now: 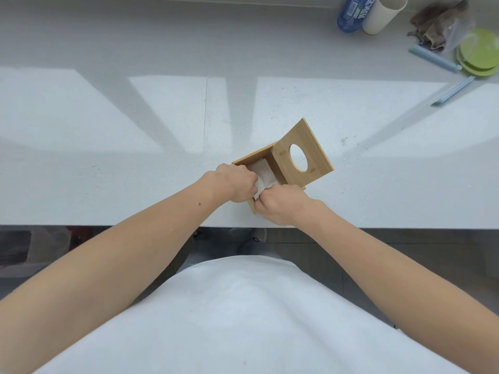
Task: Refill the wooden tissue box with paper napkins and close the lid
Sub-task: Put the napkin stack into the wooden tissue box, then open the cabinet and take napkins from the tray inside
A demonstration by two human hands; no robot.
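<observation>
We had the napkins point(266, 174) in the wooden box point(249, 159); our left hand point(233, 183) and right hand point(280, 205), fingers curled, seemingly pinched them. The lid point(302, 149) stood open, unclosed.

- The tissue box point(263, 157) and its lid point(302, 148) are light wood, smooth and matt;
- the napkins point(263, 174) are white, soft paper;
- the bench point(135, 171) is white speckled stone, slightly glossy;
- the bottle point(349, 14) is blue clear plastic;
- the rag point(434, 25) is brown, crumpled cloth.
</observation>
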